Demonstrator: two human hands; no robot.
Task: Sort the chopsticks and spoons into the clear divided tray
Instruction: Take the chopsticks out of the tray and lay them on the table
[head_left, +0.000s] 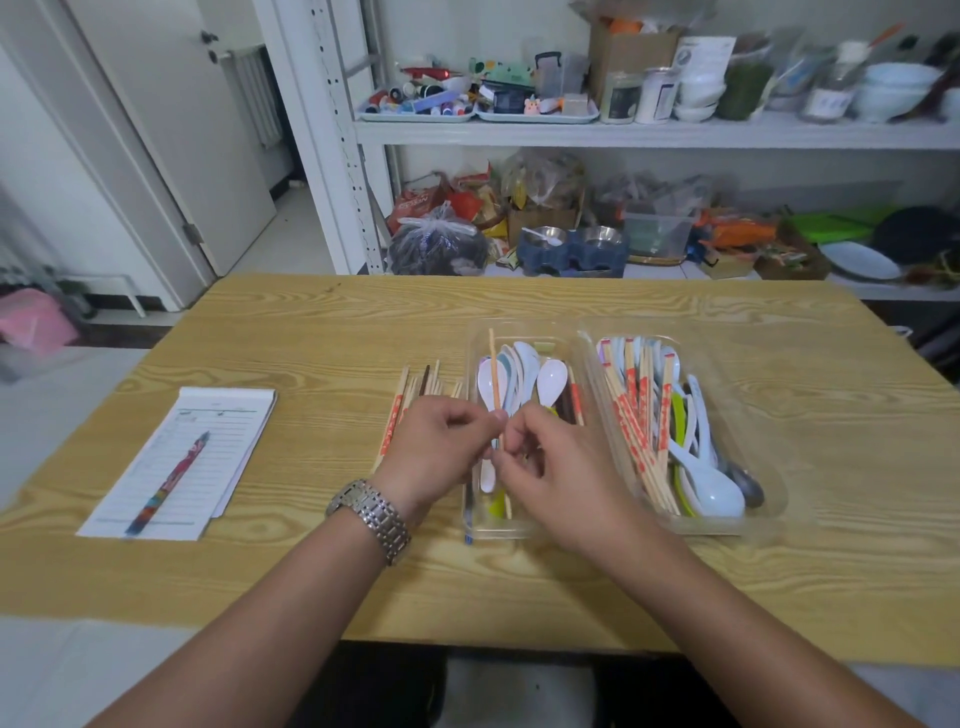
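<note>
A clear tray (475, 530) in the middle of the table holds several white spoons (551, 382). To its right a second clear tray (763, 512) holds a mix of chopsticks (631, 421) and spoons. A loose row of chopsticks (413, 387) lies on the table left of the middle tray. My left hand (434, 457) and my right hand (550, 478) meet above the middle tray. Both pinch one plain wooden chopstick (493, 374), which points away from me over the spoons.
A notepad (208, 447) with a patterned pen (166, 488) lies on the left of the wooden table (311, 338). White shelves (623, 135) full of clutter stand behind the table. A door (171, 156) is at the far left.
</note>
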